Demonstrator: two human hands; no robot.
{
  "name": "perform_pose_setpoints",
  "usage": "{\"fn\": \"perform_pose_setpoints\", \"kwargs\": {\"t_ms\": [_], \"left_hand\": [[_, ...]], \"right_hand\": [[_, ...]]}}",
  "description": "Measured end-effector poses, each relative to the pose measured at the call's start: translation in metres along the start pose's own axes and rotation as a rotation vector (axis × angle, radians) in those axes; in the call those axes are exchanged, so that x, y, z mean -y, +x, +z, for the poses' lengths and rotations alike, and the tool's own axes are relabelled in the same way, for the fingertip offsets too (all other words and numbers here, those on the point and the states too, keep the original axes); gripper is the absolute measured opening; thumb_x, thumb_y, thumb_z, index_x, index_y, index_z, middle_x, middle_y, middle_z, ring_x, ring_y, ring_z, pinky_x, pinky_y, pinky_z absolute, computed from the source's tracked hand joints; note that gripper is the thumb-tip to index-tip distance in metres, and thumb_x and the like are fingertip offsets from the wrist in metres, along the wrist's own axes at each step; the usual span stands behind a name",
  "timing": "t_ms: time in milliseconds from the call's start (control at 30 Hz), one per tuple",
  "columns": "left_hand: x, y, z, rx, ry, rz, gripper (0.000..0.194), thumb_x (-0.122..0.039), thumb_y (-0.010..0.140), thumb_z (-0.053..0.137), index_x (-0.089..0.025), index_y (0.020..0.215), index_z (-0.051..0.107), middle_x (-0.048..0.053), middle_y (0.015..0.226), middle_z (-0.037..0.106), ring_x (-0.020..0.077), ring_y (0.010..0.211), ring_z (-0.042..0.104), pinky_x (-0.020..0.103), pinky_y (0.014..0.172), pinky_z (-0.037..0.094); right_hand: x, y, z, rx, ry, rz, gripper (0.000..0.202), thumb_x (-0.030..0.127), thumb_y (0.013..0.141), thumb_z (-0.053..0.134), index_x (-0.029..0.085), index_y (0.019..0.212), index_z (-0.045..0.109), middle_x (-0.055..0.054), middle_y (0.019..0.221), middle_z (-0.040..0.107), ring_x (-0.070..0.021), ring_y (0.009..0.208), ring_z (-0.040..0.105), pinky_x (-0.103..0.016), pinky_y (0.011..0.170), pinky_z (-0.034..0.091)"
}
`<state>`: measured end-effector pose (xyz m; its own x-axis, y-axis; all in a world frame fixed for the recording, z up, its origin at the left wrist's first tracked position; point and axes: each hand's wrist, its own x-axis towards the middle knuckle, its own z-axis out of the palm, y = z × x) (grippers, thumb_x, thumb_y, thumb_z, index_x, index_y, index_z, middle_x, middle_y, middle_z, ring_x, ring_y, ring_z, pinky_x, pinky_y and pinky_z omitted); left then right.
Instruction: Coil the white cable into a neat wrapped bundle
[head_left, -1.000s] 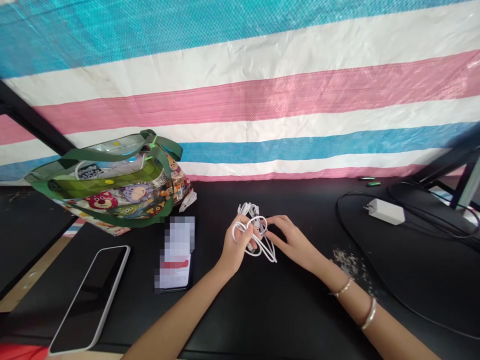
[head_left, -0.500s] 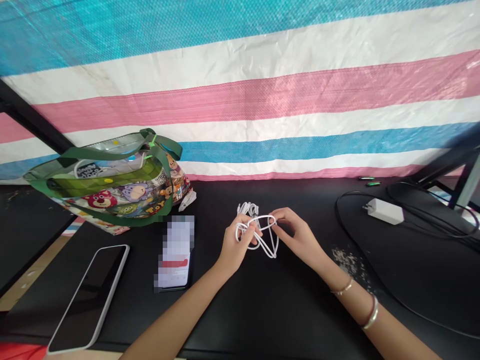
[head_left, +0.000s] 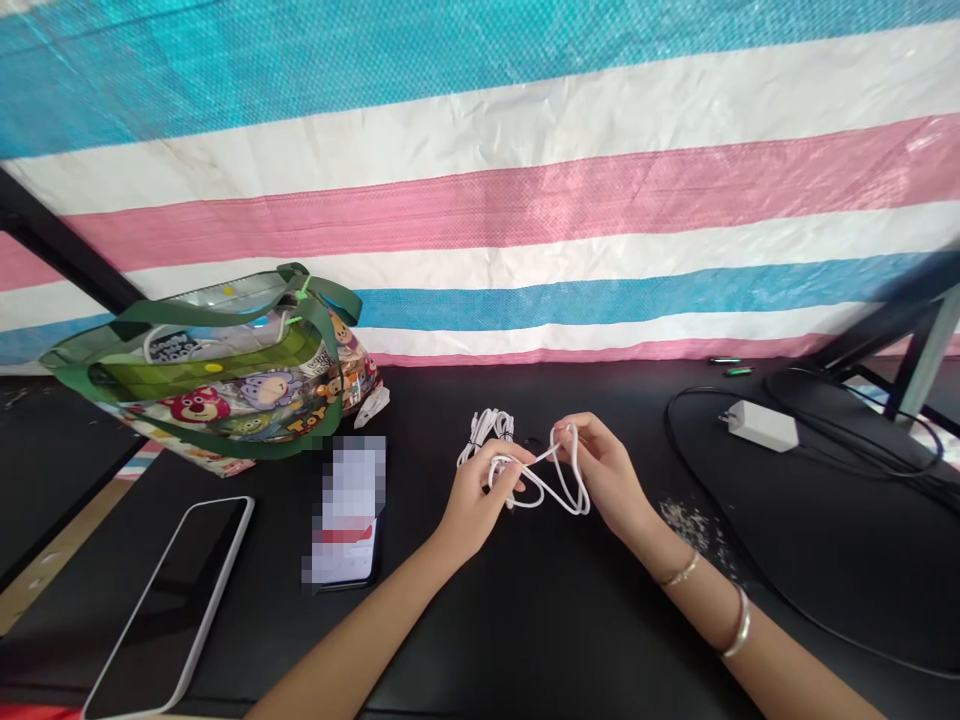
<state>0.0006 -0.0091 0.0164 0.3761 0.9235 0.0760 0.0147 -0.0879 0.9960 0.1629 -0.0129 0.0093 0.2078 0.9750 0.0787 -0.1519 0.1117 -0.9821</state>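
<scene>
A white cable (head_left: 553, 488) hangs in loose loops between my two hands, a little above the black table (head_left: 480, 620). My left hand (head_left: 484, 490) is closed, pinching the gathered loops between thumb and fingers. My right hand (head_left: 596, 460) pinches another loop at its fingertips, drawn out to the right. Just behind my left hand lies a bundled white cable (head_left: 487, 425), tied with a dark band and partly covered by that hand. The ends of the held cable cannot be made out.
At left are a phone with a lit, blurred screen (head_left: 349, 515), a larger white-edged device (head_left: 176, 600) and a green-handled cartoon bag (head_left: 247, 390). At right lie a white power adapter (head_left: 763, 426), black cords (head_left: 720, 520) and pale crumbs (head_left: 688, 525). A striped sheet (head_left: 480, 210) hangs behind.
My right hand has moved slightly right, away from my left, and the cable loops between them are stretched wider. My left hand keeps its pinch.
</scene>
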Motion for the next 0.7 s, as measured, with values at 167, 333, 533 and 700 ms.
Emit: {"fn": "perform_pose_setpoints", "kwargs": {"t_ms": [167,333,533,700], "left_hand": [[0.0034,0.0004,0.0003,-0.021,-0.005,0.008,0.021,-0.037,0.082,0.053,-0.017,0.083,0.062,0.004,0.087,0.066,0.0095,0.06,0.058,0.02,0.052,0.042],[0.005,0.0009,-0.0002,-0.042,-0.029,0.004,0.022,-0.037,0.08,0.054,-0.016,0.08,0.062,0.004,0.083,0.065,0.009,0.057,0.057,0.02,0.049,0.04],[0.0069,0.0035,-0.0016,-0.042,-0.087,0.039,0.02,-0.037,0.077,0.057,-0.017,0.077,0.061,0.003,0.081,0.064,0.0102,0.061,0.059,0.022,0.059,0.047],[0.0024,0.0019,-0.003,-0.04,0.004,0.09,0.014,-0.03,0.079,0.056,-0.017,0.075,0.061,0.004,0.083,0.067,0.0124,0.066,0.062,0.023,0.061,0.048]], "right_hand": [[0.0007,0.003,0.0017,-0.079,0.113,0.051,0.041,0.055,0.054,0.08,0.021,0.069,0.06,0.005,0.057,0.054,-0.009,0.052,0.05,-0.022,0.051,0.047],[0.0015,0.0054,0.0027,-0.088,0.243,0.073,0.043,0.054,0.052,0.081,0.021,0.068,0.059,0.007,0.055,0.053,-0.0061,0.044,0.045,-0.02,0.043,0.042],[0.0081,0.0061,0.0015,-0.003,0.457,0.25,0.04,0.042,0.046,0.088,0.021,0.066,0.059,0.007,0.059,0.056,-0.0052,0.048,0.049,-0.017,0.048,0.045],[0.0092,0.0046,0.0012,0.006,0.612,0.38,0.038,0.035,0.044,0.09,0.022,0.065,0.06,0.007,0.064,0.059,-0.0064,0.057,0.054,-0.018,0.055,0.047]]}}
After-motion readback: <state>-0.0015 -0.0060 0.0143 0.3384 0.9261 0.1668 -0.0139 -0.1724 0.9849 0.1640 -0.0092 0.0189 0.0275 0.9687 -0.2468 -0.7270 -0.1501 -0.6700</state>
